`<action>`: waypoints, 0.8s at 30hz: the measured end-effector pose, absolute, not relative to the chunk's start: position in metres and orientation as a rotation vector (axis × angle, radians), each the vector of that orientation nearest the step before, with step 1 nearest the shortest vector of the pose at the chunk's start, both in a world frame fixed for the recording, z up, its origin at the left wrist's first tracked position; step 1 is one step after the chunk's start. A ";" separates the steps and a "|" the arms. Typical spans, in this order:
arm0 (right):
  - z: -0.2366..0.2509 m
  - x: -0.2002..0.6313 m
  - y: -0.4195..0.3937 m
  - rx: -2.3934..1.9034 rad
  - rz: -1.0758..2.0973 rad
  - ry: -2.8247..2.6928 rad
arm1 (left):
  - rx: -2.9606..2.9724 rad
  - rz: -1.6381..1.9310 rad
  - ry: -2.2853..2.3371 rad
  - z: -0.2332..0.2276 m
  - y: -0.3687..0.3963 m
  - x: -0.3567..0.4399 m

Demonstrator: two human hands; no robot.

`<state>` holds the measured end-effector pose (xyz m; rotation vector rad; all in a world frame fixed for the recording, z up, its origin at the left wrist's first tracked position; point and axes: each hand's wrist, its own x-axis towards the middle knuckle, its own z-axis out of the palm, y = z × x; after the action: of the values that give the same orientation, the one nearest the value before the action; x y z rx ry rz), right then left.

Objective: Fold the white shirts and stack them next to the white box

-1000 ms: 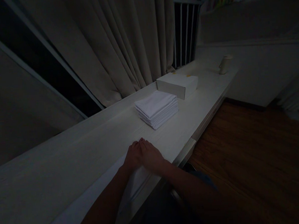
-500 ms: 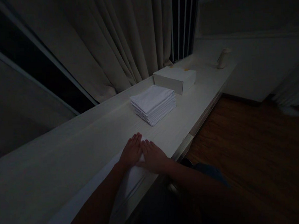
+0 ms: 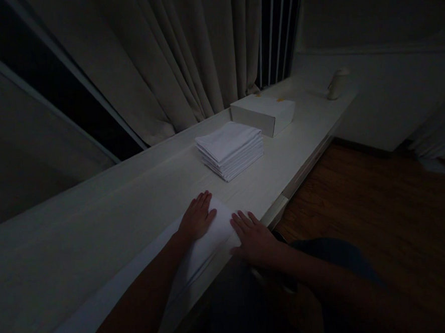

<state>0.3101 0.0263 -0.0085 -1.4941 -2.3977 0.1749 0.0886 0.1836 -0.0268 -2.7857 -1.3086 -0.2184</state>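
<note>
White cloth point(image 3: 220, 227) lies spread on the long table point(image 3: 108, 213), pressed flat by the left hand point(image 3: 197, 219) and right hand point(image 3: 254, 236), both with fingers wide and holding nothing.

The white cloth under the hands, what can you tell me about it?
The white cloth lies flat on the pale wooden counter, near its front edge, with a long strip running back toward the person. It looks thin and smooth. The left hand presses flat on it; the right hand rests open on its right edge. A stack of folded cloths sits apart, farther along.
</note>
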 end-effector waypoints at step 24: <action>0.006 0.221 0.042 -1.302 0.025 -2.381 | -2.281 0.037 -1.887 -0.006 0.018 0.037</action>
<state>0.2211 0.0421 0.0062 -1.3023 -2.3808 0.0248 0.0365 0.0180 -0.0059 -2.2814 -1.8874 0.0367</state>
